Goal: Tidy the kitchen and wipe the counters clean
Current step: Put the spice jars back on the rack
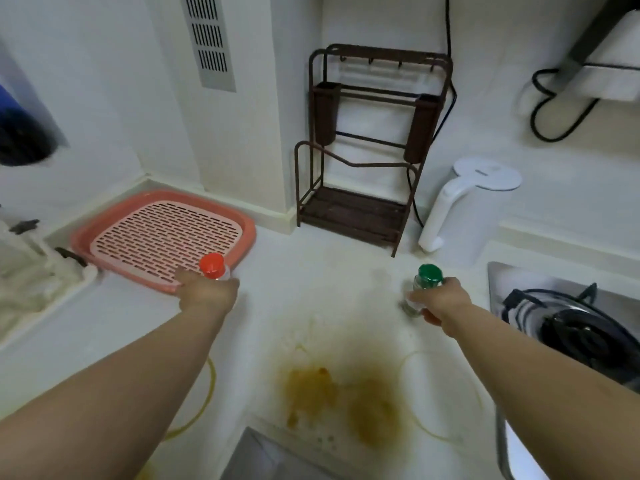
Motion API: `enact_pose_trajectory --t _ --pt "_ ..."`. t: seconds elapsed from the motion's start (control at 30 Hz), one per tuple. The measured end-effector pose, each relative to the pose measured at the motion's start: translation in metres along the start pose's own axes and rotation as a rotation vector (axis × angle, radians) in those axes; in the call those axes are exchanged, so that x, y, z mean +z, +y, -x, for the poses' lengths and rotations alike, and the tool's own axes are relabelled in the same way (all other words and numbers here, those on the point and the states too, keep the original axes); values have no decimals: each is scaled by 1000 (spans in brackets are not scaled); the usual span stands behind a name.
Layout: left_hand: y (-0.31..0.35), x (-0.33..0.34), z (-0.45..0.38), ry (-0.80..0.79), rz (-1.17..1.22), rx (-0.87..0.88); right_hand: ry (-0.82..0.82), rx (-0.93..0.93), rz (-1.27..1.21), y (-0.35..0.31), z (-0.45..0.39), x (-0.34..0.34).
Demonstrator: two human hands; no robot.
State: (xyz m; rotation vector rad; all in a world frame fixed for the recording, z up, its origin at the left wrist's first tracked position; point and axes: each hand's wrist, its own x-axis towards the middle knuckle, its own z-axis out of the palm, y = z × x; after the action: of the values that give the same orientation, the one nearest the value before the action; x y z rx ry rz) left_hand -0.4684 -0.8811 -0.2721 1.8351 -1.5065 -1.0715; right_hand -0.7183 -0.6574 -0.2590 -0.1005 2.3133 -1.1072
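My left hand (205, 292) grips a clear jar with a red lid (212, 266), held just in front of the pink drain tray (247, 233). Over on the right, a clear glass jar with a green lid (428, 276) is gripped by my right hand (441, 299), close to the stove. Between my arms the white counter (311, 271) carries a large brown-orange stain (341, 393), with yellowish ring marks on both sides of it.
A dark metal rack (367, 147) stands empty at the back corner. A white electric kettle (464, 206) sits right of it with a black cord behind. The gas stove (568, 323) fills the right edge; a sink area lies at far left.
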Motion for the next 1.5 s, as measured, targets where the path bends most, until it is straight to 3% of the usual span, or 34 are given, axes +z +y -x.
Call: enact_pose_trajectory --t 0.3,0.47,0.73,1.0,1.5 --pt "5 16 -3 13 54 151 29 -79 -44 0 -24 12" --pt "36 27 27 -153 72 245 -103 -125 -108 -10 -24 10" --pt "106 57 55 -276 91 394 -225 -311 -113 -60 -18 11" --pt "163 113 8 -393 157 484 -100 -472 -129 -107 -45 43" --pt "211 212 -87 -508 88 582 90 -427 -280 -179 -154 116"
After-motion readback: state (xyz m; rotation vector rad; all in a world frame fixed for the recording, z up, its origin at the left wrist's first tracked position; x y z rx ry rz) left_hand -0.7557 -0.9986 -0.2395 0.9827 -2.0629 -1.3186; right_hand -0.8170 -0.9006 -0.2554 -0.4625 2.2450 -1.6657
